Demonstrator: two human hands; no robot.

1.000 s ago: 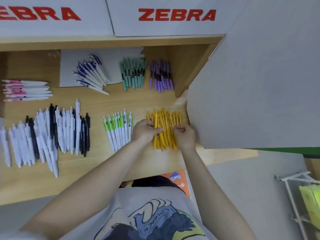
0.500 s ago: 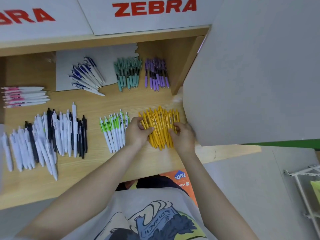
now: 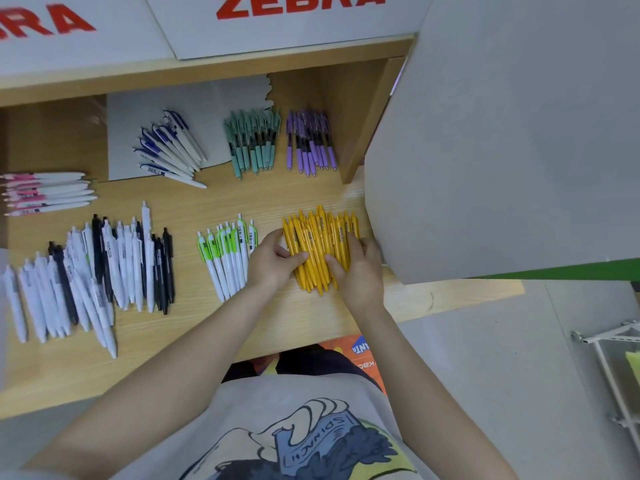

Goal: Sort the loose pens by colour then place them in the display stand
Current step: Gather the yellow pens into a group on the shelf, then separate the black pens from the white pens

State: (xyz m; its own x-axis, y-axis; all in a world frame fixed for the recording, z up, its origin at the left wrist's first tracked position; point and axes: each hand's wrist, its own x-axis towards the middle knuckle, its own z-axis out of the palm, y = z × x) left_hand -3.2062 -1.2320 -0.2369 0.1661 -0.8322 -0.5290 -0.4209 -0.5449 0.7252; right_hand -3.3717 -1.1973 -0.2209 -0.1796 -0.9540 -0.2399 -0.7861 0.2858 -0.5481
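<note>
Left hand [image 3: 273, 259] & right hand [image 3: 360, 268] are cupping the yellow pens [image 3: 320, 244] on the bench [image 3: 242, 313]; advice: squeeze evenly w/ tips aligned before lifting.

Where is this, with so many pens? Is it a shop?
Probably a stationery shop or its stockroom. White boards above the wooden shelf carry the pen brand Zebra in red, and pens lie sorted by colour, like the yellow pens both hands are gathering.
</note>
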